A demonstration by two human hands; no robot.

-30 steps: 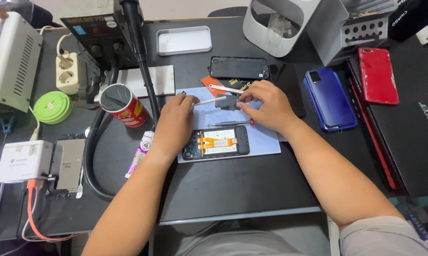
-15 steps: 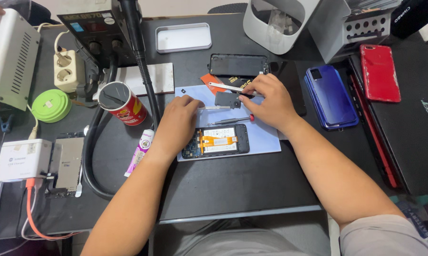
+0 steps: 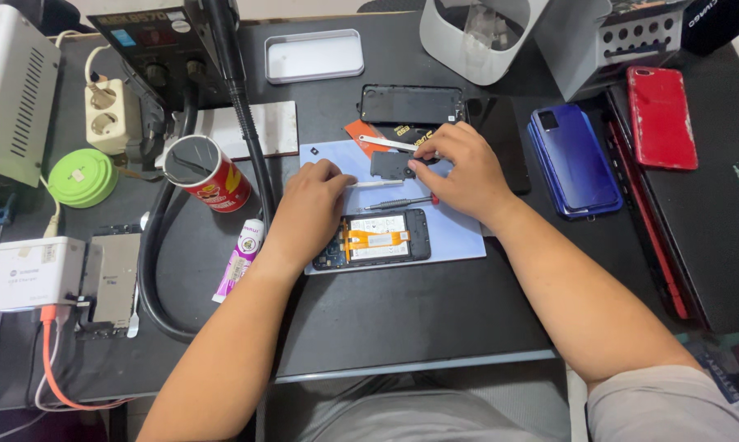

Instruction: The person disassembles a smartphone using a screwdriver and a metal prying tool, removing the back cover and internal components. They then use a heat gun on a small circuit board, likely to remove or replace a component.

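Resting on the pale blue mat [image 3: 459,237], the opened phone [image 3: 373,240] lies at six o'clock of the right hand [image 3: 459,168], whose fingertips pinch a small dark cover plate [image 3: 392,164]. Left hand [image 3: 308,209], loosely curled at nine o'clock and holding nothing, should steady the mat while the plate gets lifted gently, clear of the screwdriver [image 3: 398,202].

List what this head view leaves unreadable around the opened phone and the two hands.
- Left hand: its fingertips curl under, hiding what they press on the blue mat.
- Right hand: it covers one end of the small dark cover piece, so the grip is unclear.
- Opened phone: its left end sits under the left hand; screws are too small to count.
- Laptop: cut off by the right edge.
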